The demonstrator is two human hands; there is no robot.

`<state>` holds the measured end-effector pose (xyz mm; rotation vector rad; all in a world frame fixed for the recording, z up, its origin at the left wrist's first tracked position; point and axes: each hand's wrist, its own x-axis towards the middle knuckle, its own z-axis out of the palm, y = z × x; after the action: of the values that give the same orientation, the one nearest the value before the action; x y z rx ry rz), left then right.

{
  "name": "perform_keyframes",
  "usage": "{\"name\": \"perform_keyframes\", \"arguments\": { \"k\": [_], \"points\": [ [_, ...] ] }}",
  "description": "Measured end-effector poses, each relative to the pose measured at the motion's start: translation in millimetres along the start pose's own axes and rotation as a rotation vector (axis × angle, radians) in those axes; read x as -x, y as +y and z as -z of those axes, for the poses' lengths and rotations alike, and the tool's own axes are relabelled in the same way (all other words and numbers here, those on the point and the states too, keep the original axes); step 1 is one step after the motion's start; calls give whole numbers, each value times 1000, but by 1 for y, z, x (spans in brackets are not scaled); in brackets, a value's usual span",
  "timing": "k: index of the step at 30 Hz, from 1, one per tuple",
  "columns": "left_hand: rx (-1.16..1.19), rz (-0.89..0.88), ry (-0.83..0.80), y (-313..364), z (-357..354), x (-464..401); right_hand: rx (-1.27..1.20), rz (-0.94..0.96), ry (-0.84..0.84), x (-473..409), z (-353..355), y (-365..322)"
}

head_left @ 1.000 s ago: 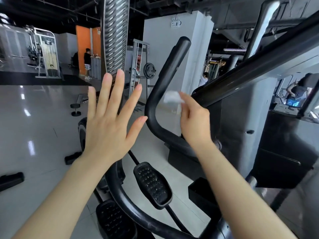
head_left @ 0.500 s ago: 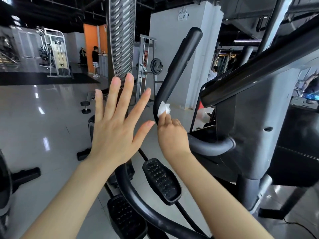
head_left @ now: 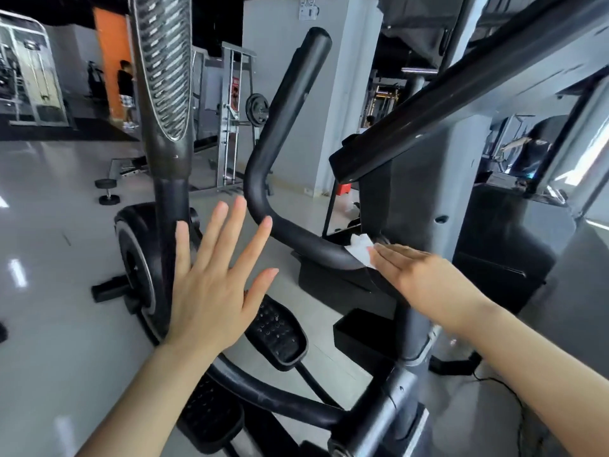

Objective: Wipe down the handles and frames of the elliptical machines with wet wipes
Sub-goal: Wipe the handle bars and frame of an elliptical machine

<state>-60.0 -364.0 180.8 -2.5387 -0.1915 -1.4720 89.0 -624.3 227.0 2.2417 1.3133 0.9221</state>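
floor (head_left: 49,265): glossy grey, covers the left half of the view; light streaks reflected on it.
pillar (head_left: 333,103): white, behind the handle, mid background.
elliptical (head_left: 425,199): grey body right of centre, black sloped rail running from it to the upper right.
post (head_left: 164,77): tall, ribbed silver-black upper part, plain black lower part, left of centre; dark wheel housing at its base.
handle (head_left: 263,153): black bent tube, rises to a rounded end at top, curves at the bottom and runs right toward the elliptical body.
rack (head_left: 230,120): grey, weight plate mounted on it, behind the handle.
pedals (head_left: 280,331): black, studded, one below the left hand, a second lower at the frame's bottom.
left hand (head_left: 211,288): raised flat, palm away from the camera, fingers straight and spread, holds nothing; in front of the post and the handle's bend, contact with either cannot be told.
right hand (head_left: 425,278): fingers straight and together, laid over the wipe, pressing it onto the low end of the handle where it meets the body.
dumbbells (head_left: 107,191): two small ones on the floor, far left of the post.
wipe (head_left: 362,249): white, crumpled, on the handle's lower run, sticking out past the right fingertips.
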Motion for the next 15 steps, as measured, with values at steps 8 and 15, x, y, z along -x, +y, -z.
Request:
{"name": "perform_keyframes", "arguments": {
  "k": [8,15],
  "points": [
    [236,22,-8,33,-7,27,-374,-151,431,-48,21,-40],
    [363,177,-138,41,-19,41,-98,451,325,-73,3,-34]
  ]
}}
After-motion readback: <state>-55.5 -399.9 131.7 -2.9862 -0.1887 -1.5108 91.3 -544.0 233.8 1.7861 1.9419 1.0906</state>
